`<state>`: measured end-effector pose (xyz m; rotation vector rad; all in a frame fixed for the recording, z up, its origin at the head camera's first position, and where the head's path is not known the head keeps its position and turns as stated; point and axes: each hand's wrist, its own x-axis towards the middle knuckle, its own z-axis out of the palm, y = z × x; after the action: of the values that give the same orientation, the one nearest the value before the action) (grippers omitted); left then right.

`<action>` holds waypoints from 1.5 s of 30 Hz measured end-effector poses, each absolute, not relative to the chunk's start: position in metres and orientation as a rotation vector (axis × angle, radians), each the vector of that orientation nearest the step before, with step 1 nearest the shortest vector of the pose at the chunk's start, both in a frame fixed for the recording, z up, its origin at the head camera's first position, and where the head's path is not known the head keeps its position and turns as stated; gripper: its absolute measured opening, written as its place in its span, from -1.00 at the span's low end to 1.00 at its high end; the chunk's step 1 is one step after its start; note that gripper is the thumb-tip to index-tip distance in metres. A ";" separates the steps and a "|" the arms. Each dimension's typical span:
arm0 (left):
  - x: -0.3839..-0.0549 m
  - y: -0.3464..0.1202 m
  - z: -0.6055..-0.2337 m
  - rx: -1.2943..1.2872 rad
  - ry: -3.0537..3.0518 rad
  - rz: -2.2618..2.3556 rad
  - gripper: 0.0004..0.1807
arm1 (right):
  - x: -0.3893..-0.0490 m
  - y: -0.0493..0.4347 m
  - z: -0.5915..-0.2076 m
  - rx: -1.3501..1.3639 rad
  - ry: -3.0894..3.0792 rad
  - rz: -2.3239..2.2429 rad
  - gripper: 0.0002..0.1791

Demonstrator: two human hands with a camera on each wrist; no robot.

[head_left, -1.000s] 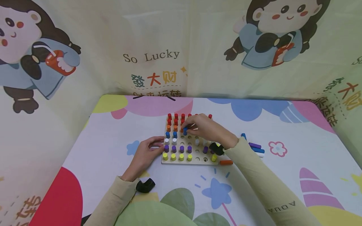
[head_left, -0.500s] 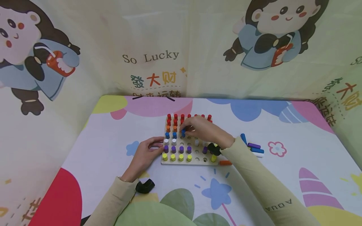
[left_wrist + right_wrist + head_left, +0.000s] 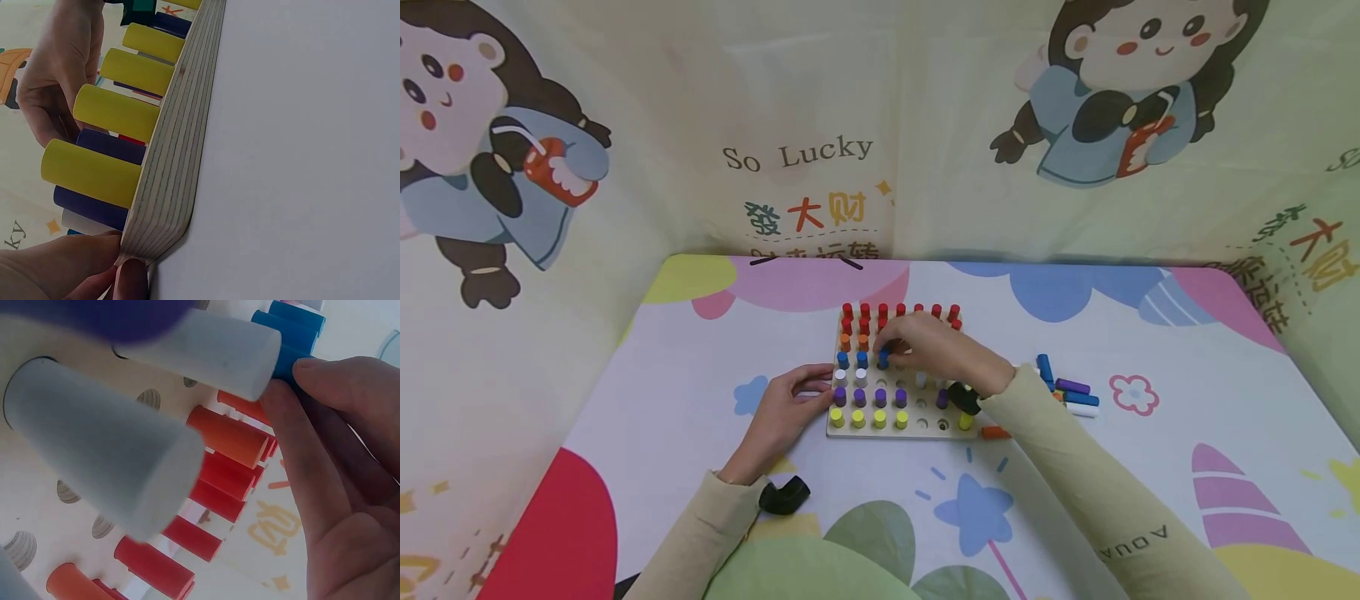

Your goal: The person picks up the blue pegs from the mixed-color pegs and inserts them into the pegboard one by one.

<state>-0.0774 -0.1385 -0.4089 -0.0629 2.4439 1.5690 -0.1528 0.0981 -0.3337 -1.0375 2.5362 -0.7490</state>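
Hands (image 3: pixel 786 408) (image 3: pixel 927 346) grip the pegboard (image 3: pixel 180 131) (left) and blue peg (image 3: pixel 883 361) (right).

Your pegboard (image 3: pixel 178 125) looks like bare plywood, layered at its side; the pegs (image 3: pixel 94 172) look smooth and matt. Your sleeves (image 3: pixel 1082 475) are matt cloth. The bench (image 3: pixel 685 383) looks smooth; beyond its far edge, the sheet (image 3: pixel 947 108) looks lightly creased.

It looks like a screened-off indoor nook, cartoon-printed sheeting (image 3: pixel 947 142) surrounding a brightly patterned table (image 3: pixel 775 325).
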 end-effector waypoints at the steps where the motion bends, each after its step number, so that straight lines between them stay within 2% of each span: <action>1: -0.077 -0.138 -0.409 -0.062 2.443 1.570 -0.55 | -0.153 0.098 -0.334 -1.037 2.533 -0.749 -0.77; 45: -0.074 -0.137 -0.410 -0.046 2.455 1.572 -0.55 | -0.150 0.096 -0.340 -1.084 2.564 -0.666 -0.79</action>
<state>-0.0736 -0.1366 -0.4103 -0.0460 2.4545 1.5716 -0.1503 0.0963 -0.3404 -1.0837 2.5637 -0.6664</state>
